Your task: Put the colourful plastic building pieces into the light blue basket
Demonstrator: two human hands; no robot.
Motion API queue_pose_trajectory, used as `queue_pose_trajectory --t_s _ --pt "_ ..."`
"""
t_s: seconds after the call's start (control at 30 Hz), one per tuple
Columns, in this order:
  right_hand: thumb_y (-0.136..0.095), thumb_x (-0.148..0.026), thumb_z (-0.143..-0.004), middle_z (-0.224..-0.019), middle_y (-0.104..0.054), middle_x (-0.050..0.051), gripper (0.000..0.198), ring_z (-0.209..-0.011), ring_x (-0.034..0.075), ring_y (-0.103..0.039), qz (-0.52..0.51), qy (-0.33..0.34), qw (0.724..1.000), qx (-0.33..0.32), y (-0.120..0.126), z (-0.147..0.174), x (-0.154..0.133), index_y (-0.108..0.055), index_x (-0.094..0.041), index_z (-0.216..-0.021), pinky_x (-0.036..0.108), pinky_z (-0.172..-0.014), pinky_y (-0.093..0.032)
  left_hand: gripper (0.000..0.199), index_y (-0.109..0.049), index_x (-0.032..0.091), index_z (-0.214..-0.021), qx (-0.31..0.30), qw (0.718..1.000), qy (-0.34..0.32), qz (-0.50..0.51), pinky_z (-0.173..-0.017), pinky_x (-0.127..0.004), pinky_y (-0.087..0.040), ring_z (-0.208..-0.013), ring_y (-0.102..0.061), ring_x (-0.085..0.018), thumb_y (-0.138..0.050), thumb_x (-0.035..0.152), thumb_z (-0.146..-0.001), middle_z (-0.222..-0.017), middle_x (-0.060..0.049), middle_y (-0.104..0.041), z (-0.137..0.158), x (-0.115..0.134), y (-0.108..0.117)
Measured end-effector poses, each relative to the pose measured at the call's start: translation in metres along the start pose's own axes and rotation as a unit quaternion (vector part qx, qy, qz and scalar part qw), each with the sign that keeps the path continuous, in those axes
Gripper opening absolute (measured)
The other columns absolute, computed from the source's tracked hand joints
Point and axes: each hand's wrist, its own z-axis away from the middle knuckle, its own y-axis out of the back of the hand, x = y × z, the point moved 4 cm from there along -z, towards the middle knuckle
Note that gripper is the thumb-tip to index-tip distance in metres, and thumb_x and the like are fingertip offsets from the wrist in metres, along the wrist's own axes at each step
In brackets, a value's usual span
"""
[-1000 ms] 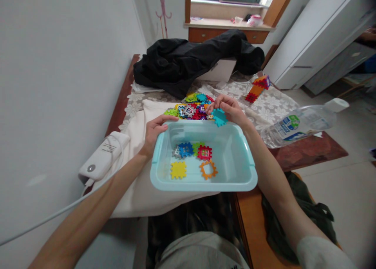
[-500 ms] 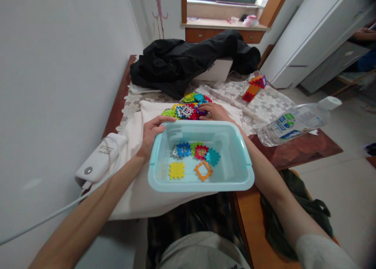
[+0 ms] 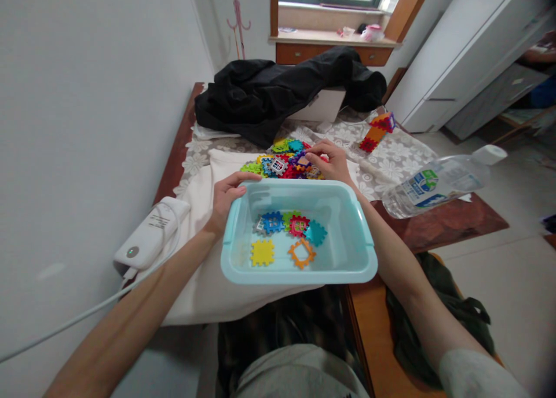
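Note:
A light blue plastic basin (image 3: 299,273) is tilted toward me. Inside it lie several toothed interlocking plastic tiles, among them a yellow tile (image 3: 262,252), an orange frame tile (image 3: 302,254) and a teal tile (image 3: 316,233). My left hand (image 3: 226,198) grips the basin's far left corner, thumb over the rim. Beyond the basin, a heap of colourful tiles (image 3: 278,166) rests on white cloth, partly hidden by the rim. My right hand (image 3: 330,161) is over the heap's right side, fingers pinched at a purple tile (image 3: 299,159).
A clear plastic bottle (image 3: 438,181) leans at the right, near an orange and red tile construction (image 3: 377,132). Black cloth (image 3: 278,94) covers the table's back. At left, a white power strip (image 3: 152,236) trails a cable. Dark green fabric (image 3: 434,322) lies on the wooden bench (image 3: 377,340).
My right hand has lifted slightly and drawn right, its fingers going from spread over the heap to pinched at the purple tile. My left hand and the basin stay nearly the same.

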Motion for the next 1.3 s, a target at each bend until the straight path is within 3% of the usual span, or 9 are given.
queue_pose_trajectory --t_s 0.13,0.3,0.47,0.6,0.7,0.87,1.03,1.17,1.3 --pt "-0.094 -0.071 -0.069 -0.079 -0.07 -0.001 0.05 -0.069 0.017 -0.062 -0.223 -0.13 0.966 0.025 0.004 0.002 -0.01 -0.076 -0.028 -0.086 0.033 -0.068 -0.057 0.032 -0.087 0.016 -0.095 0.003 1.0 0.0 -0.001 -0.069 -0.031 -0.054 -0.08 -0.07 -0.024 -0.07 0.036 -0.075 -0.091 -0.008 -0.081 0.0 0.002 -0.001" --pt "-0.09 -0.077 -0.074 -0.077 -0.07 0.002 0.054 -0.07 0.017 -0.064 -0.267 -0.112 0.95 -0.12 -0.003 0.003 -0.025 -0.076 -0.025 -0.083 0.031 -0.067 -0.056 0.032 -0.086 0.016 -0.093 0.009 1.0 0.011 0.002 -0.068 -0.031 -0.054 -0.079 -0.07 -0.024 -0.07 0.036 -0.074 -0.091 -0.008 -0.081 0.0 0.0 -0.001" --pt "-0.073 -0.075 -0.092 -0.096 -0.08 0.007 0.051 -0.092 0.025 -0.073 -0.015 -0.067 0.996 -0.055 0.008 -0.002 0.002 -0.082 -0.025 -0.094 0.041 -0.091 -0.06 0.032 -0.087 0.016 -0.096 0.001 1.0 0.005 0.013 -0.075 -0.03 -0.055 -0.086 -0.07 -0.024 -0.071 0.034 -0.076 -0.095 -0.009 -0.081 -0.001 -0.005 0.001" --pt "-0.083 -0.048 -0.089 -0.136 -0.078 0.015 0.043 -0.13 0.037 -0.069 0.231 0.005 0.963 -0.136 0.005 0.001 0.021 -0.083 -0.023 -0.125 0.052 -0.115 -0.052 0.032 -0.087 0.017 -0.099 0.001 1.0 0.007 0.006 -0.073 -0.03 -0.054 -0.083 -0.069 -0.023 -0.071 0.035 -0.077 -0.095 -0.008 -0.081 -0.001 -0.006 0.002" --pt "-0.078 -0.035 -0.092 -0.123 -0.083 0.015 0.031 -0.116 0.036 -0.075 0.298 0.005 0.933 -0.202 -0.002 0.004 0.03 -0.084 -0.021 -0.119 0.049 -0.105 -0.056 0.032 -0.087 0.017 -0.099 -0.004 1.0 0.011 0.005 -0.07 -0.03 -0.052 -0.079 -0.067 -0.022 -0.072 0.034 -0.077 -0.092 -0.008 -0.08 0.0 -0.005 0.002" --pt "-0.073 -0.031 -0.093 -0.104 -0.085 0.012 0.018 -0.098 0.032 -0.076 0.291 0.03 0.941 -0.169 -0.006 0.002 0.024 -0.086 -0.023 -0.102 0.045 -0.09 -0.057 0.03 -0.086 0.017 -0.096 0.001 1.0 0.01 0.011 -0.076 -0.031 -0.055 -0.085 -0.07 -0.025 -0.07 0.034 -0.077 -0.093 -0.008 -0.081 0.001 -0.003 0.0" --pt "-0.068 -0.042 -0.098 -0.095 -0.081 0.01 0.024 -0.091 0.03 -0.072 0.225 0.051 0.971 -0.054 0.002 0.001 0.008 -0.083 -0.024 -0.091 0.046 -0.09 -0.055 0.031 -0.087 0.017 -0.097 -0.003 1.0 0.008 0.012 -0.073 -0.03 -0.053 -0.083 -0.069 -0.023 -0.07 0.034 -0.077 -0.09 -0.007 -0.081 0.001 -0.001 -0.001" --pt "-0.076 -0.068 -0.091 -0.081 -0.073 0.003 0.041 -0.078 0.023 -0.066 0.01 -0.044 0.997 0.062 0.011 -0.001 0.0 -0.077 -0.027 -0.086 0.04 -0.078 -0.057 0.03 -0.088 0.017 -0.095 0.0 1.0 0.0 0.016 -0.07 -0.028 -0.053 -0.08 -0.069 -0.021 -0.071 0.033 -0.076 -0.091 -0.007 -0.082 0.0 0.001 -0.001" --pt "-0.087 -0.08 -0.073 -0.076 -0.068 0.001 0.055 -0.071 0.02 -0.065 -0.204 -0.128 0.97 0.033 0.008 -0.001 -0.007 -0.072 -0.028 -0.08 0.035 -0.069 -0.058 0.03 -0.087 0.017 -0.095 0.002 1.0 0.008 0.003 -0.069 -0.029 -0.053 -0.079 -0.07 -0.022 -0.072 0.035 -0.076 -0.093 -0.008 -0.082 0.0 -0.001 0.001"
